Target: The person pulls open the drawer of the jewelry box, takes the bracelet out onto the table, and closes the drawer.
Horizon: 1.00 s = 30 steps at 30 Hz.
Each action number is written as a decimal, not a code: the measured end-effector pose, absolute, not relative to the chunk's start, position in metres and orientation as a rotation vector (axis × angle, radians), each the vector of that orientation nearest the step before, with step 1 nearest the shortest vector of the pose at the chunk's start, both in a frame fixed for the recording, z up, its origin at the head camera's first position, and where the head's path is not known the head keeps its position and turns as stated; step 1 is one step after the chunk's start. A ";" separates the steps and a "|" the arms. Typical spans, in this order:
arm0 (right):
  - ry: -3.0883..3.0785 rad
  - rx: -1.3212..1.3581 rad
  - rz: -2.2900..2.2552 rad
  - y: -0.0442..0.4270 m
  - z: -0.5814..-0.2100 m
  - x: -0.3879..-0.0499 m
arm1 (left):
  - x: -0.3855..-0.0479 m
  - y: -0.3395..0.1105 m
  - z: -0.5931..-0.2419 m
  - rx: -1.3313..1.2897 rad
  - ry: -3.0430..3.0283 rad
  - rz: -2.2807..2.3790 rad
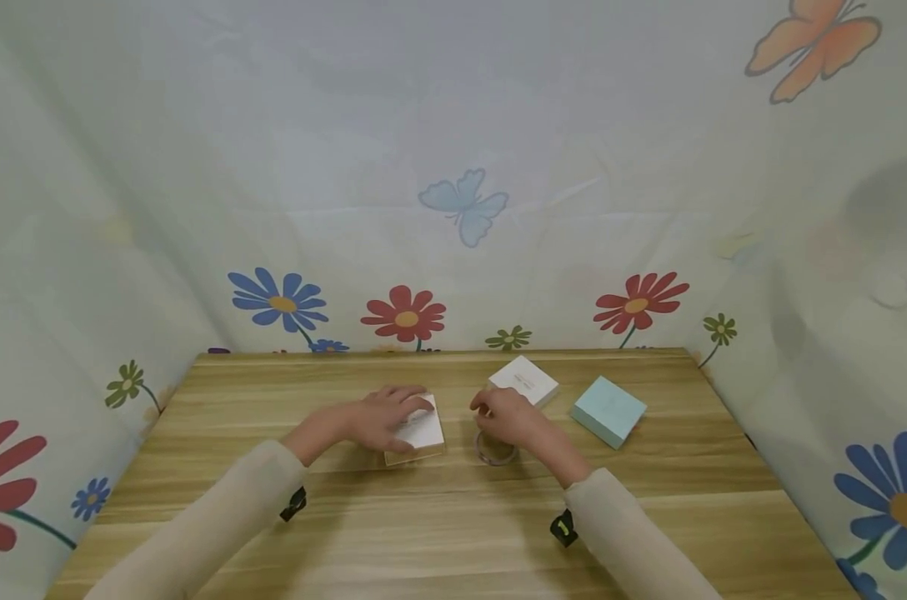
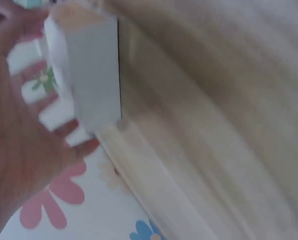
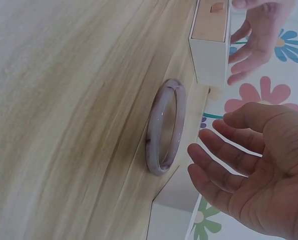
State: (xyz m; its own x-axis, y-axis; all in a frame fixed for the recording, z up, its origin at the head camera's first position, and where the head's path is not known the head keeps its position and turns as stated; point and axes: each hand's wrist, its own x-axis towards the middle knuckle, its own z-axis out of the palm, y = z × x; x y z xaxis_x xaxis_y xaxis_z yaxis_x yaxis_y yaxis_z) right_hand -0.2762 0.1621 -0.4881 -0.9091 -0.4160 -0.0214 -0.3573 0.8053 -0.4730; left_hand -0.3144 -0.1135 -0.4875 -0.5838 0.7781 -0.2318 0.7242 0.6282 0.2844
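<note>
A white box [image 1: 426,432] with a tan side lies left of centre in the head view. My left hand [image 1: 382,418] rests over it, thumb at its near edge and fingers spread across its top; the left wrist view shows the hand [image 2: 26,130] around the box [image 2: 94,75]. A pale purple marbled bangle [image 1: 496,450] lies flat on the wooden table. My right hand [image 1: 512,416] hovers just above the bangle, and in the right wrist view its loosely bent fingers [image 3: 221,157] are apart from the bangle [image 3: 165,127], holding nothing.
A second white box [image 1: 524,381] lies behind my right hand. To its right is a light blue box [image 1: 608,411]. The wooden table [image 1: 393,533] ends at a hanging cloth [image 1: 333,167] printed with flowers and butterflies, which also runs along both sides.
</note>
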 end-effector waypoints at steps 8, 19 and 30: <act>2.875 -0.604 -0.736 0.163 -0.491 -0.276 | -0.296 -0.100 -0.504 0.933 2.838 0.271; 2.896 -0.640 -0.705 0.163 -0.497 -0.279 | -0.296 -0.092 -0.501 1.012 2.846 0.186; 2.921 -0.639 -0.724 0.167 -0.497 -0.275 | -0.314 -0.100 -0.497 1.157 2.726 0.058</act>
